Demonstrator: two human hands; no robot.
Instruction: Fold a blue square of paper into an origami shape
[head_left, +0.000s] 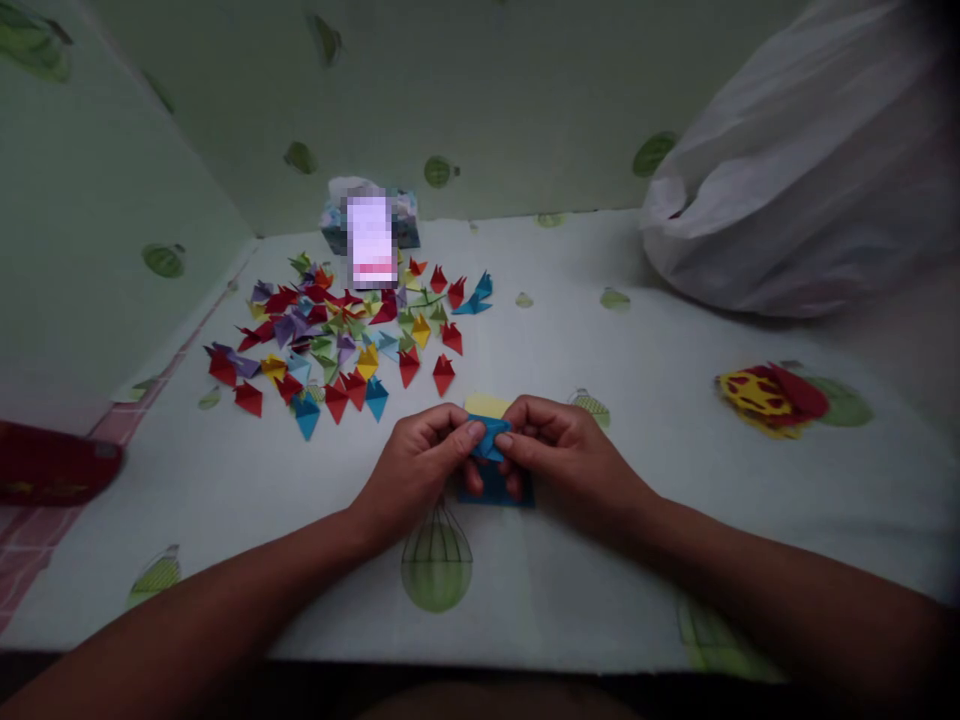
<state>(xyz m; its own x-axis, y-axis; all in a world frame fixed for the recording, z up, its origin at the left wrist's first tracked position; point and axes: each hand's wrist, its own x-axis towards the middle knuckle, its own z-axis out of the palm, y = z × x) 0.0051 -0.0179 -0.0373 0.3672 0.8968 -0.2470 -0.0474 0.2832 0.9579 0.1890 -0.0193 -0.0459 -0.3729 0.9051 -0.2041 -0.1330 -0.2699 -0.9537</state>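
I see left hand (pixel 416 455) and right hand (pixel 559 450) both pinching blue origami paper (pixel 491 438) center frame; keep the crease edges aligned, press firmly.

I count my two hands, left hand (pixel 420 455) and right hand (pixel 559 450), one small folded blue paper piece (pixel 491 437), one flat yellow paper sheet (pixel 486 405), one white plastic bag (pixel 802 170), and dozens of folded coloured paper pieces (pixel 345 335), too many to tally.

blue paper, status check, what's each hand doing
Left hand and right hand both pinch the blue paper. Yellow sheet just behind. Folded pieces pile clear, far left.
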